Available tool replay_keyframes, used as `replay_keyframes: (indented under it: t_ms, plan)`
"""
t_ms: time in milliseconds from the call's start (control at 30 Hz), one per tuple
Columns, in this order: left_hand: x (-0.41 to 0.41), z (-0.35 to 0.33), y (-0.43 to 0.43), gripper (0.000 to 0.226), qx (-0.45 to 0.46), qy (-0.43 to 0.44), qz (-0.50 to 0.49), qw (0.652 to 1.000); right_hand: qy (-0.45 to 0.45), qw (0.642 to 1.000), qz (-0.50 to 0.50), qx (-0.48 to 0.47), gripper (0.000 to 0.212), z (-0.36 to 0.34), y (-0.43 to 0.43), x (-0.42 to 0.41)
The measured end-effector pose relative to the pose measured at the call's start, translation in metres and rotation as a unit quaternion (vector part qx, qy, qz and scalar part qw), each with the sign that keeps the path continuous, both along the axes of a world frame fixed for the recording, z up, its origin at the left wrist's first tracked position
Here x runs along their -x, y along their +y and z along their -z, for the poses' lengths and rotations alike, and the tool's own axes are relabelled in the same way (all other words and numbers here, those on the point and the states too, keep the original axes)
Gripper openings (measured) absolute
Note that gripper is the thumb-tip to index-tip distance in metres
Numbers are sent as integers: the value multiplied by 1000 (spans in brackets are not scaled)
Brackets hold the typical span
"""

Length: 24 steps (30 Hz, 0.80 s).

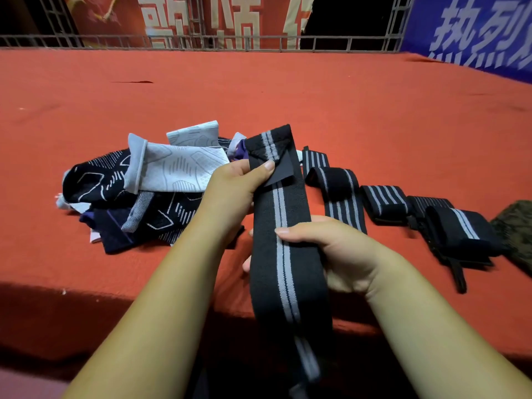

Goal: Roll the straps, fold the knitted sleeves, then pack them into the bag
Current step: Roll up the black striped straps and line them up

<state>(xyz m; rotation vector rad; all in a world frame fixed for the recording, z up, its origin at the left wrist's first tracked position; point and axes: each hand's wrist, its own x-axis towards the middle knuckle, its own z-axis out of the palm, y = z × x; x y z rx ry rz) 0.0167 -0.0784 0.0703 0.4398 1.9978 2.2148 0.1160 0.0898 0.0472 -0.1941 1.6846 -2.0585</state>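
Observation:
A long black strap with grey stripes (283,254) runs upright between my hands and hangs down past the table's front edge. My left hand (233,185) pinches its upper end, where the tip is folded over a dark patch. My right hand (331,254) grips the strap's middle from the right side. A heap of knitted sleeves (149,185), white, black and purple, lies to the left. Three rolled straps (385,204) and a partly unrolled strap (334,182) lie in a row to the right.
The red cloth table (288,93) stretches far back to a metal railing (201,41) with banners. A dark camouflage-patterned thing (515,228) sits at the right edge. The table's front edge (86,298) is near my arms.

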Motion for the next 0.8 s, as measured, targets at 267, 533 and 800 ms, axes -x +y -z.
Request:
replay_keyframes:
  t_ms: [267,533,800]
  plan:
    - [9,16,-2,28,40,-11,-5,999,-7,981,89,-169,40,8,-7,7]
    - [3,17,8,27,28,-12,34,999,67,949,280,-132,47,13,4,22]
    - [1,22,9,44,16,-19,17,1000,115,948,269,-128,34,16,2,19]
